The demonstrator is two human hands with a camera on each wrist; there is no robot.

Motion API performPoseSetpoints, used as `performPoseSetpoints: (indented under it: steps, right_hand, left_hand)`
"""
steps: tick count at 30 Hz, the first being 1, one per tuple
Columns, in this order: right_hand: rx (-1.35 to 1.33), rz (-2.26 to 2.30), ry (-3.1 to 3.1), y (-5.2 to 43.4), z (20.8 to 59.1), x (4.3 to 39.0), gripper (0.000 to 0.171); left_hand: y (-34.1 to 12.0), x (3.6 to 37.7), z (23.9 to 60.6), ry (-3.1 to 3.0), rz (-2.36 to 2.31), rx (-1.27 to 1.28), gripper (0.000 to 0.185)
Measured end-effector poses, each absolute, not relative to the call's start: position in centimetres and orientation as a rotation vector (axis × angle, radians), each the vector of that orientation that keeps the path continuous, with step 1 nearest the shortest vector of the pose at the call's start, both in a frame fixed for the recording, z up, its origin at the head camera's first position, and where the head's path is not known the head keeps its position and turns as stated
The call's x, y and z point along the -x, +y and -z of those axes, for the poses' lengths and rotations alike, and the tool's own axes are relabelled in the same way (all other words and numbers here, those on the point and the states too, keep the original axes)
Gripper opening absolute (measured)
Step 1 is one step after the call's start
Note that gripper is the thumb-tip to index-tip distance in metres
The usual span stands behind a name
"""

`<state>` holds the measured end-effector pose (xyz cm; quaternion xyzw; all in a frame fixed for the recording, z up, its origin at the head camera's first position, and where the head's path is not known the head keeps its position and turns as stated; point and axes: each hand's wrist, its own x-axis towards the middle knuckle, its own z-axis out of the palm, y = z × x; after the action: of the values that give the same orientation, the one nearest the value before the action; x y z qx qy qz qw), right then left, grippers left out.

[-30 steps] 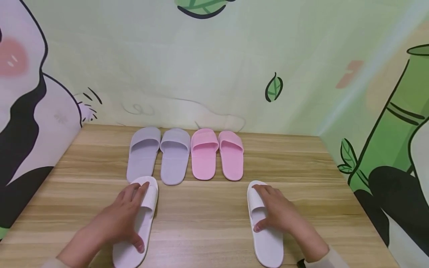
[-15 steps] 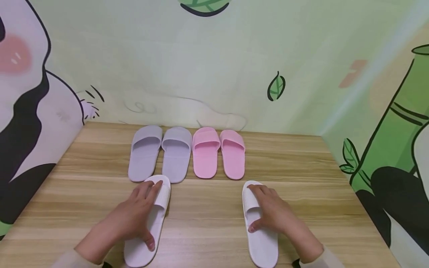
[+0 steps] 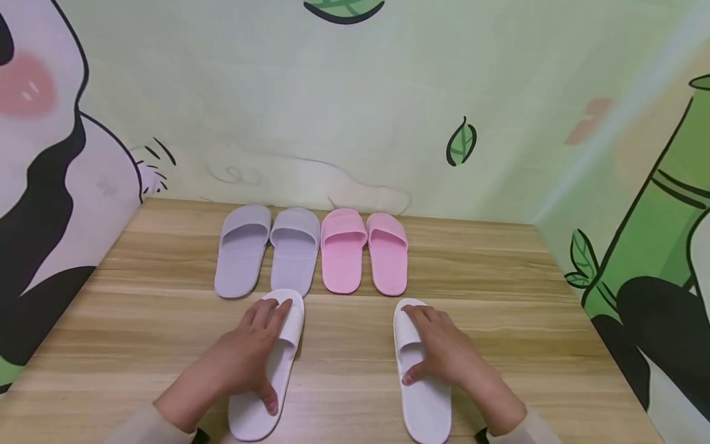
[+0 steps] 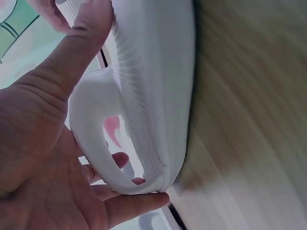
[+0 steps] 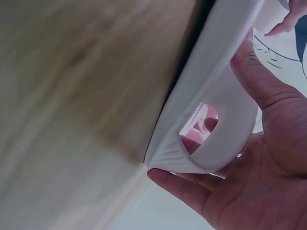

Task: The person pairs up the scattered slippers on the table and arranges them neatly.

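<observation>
- Gripping the left white slipper over its strap, the left hand curls its fingers and thumb round it on the wooden table.
- Purple slippers and pink slippers lie just beyond the fingertips.
- The right hand clasps the right white slipper likewise, thumb on the insole.

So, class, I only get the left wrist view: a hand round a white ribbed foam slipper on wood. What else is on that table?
Observer: Four more slippers stand in a row by the back wall, a lilac foam pair left of a pink foam pair.
Operator: And the other hand?
Observer: The right hand grips a second white slipper across its strap.
Operator: Do the two white ones touch?
Observer: No. Bare wooden table shows between them. The left hand holds the left white slipper with its toe just short of the lilac pair.
</observation>
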<state>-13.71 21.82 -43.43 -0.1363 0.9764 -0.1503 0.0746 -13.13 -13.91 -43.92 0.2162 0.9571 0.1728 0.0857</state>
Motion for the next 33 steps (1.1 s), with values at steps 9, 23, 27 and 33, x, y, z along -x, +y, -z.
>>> performPoseSetpoints:
  steps: [9,23,27,33]
  right_hand:
    - [0.365,0.480,2.930,21.5,43.1,13.0,0.124]
    - [0.400,0.484,2.926,20.3,43.2,13.5,0.127]
    - [0.450,0.475,2.909,19.3,43.3,13.8,0.128]
    - [0.487,0.420,2.901,18.0,43.2,13.9,0.128]
  left_hand:
    - [-10.0,13.6,43.7,2.805,-0.460,-0.705,0.168]
    - [-4.9,13.6,43.4,2.819,-0.409,-0.698,0.170]
    - [-4.4,13.6,43.4,2.818,-0.414,-0.649,0.171]
    - [-4.0,13.5,43.7,2.814,-0.404,-0.601,0.172]
